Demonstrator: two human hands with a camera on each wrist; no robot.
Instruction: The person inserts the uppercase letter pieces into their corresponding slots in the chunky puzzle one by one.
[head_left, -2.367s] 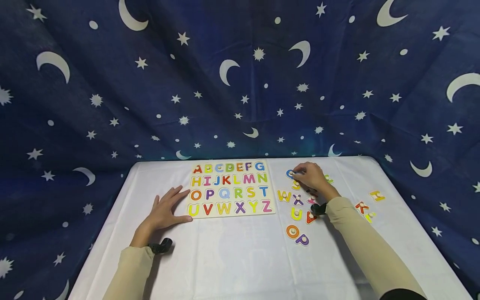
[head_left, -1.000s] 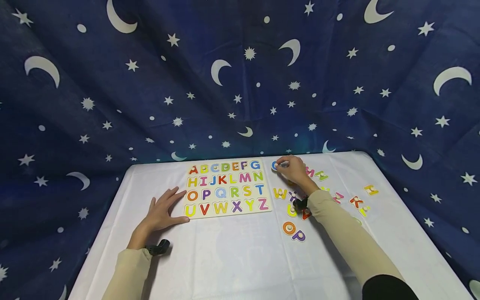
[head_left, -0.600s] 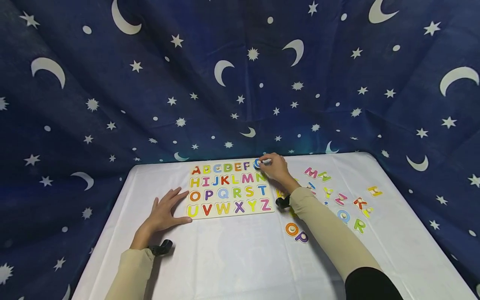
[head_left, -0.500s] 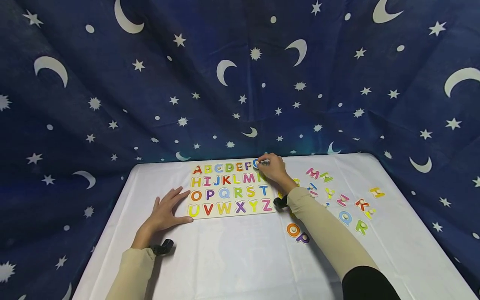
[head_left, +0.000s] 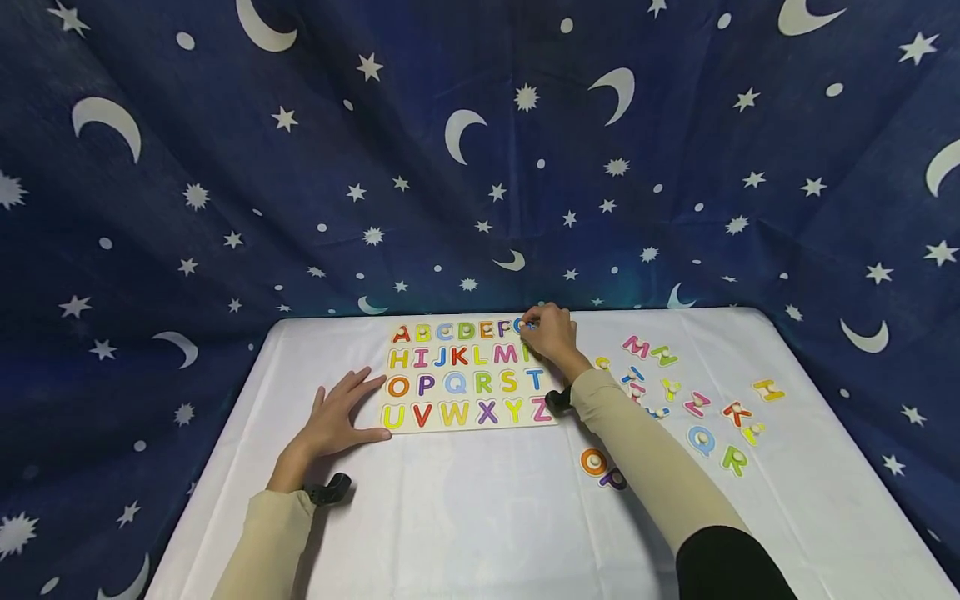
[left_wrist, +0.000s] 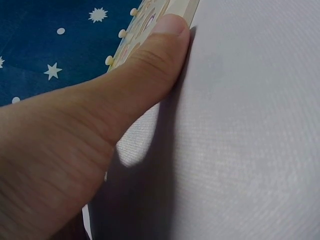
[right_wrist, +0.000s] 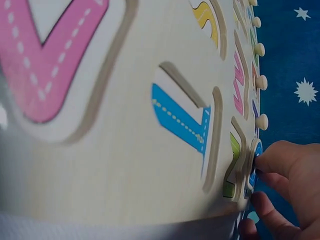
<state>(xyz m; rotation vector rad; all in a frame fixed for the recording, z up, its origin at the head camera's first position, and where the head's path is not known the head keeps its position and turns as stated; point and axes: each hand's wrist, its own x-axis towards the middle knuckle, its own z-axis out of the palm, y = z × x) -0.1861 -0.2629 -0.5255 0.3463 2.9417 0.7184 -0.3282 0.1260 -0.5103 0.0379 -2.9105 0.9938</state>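
Observation:
A wooden alphabet puzzle board (head_left: pixel 468 398) lies on the white table, letters printed in its recesses. My right hand (head_left: pixel 553 337) is at its top right corner, thumb and fingers pinching the blue letter G puzzle piece (right_wrist: pixel 257 150) at the G recess; the fingers hide its knob. In the top row, pieces A to F sit in their recesses, with knobs (right_wrist: pixel 261 82) standing up. My left hand (head_left: pixel 335 421) rests at the board's left edge, fingers spread. In the left wrist view the thumb (left_wrist: pixel 150 65) lies against the board's side.
Several loose letter pieces lie right of the board, among them a blue Q (head_left: pixel 701 441), a green R (head_left: pixel 734 461) and an orange O (head_left: pixel 593 462). My right forearm (head_left: pixel 652 458) covers some. A dark blue starry cloth (head_left: pixel 420 150) hangs behind the table.
My right hand has carried the blue G piece left from among the loose pieces to the board's top right corner, then lowered it at the G recess. My left hand has stayed put.

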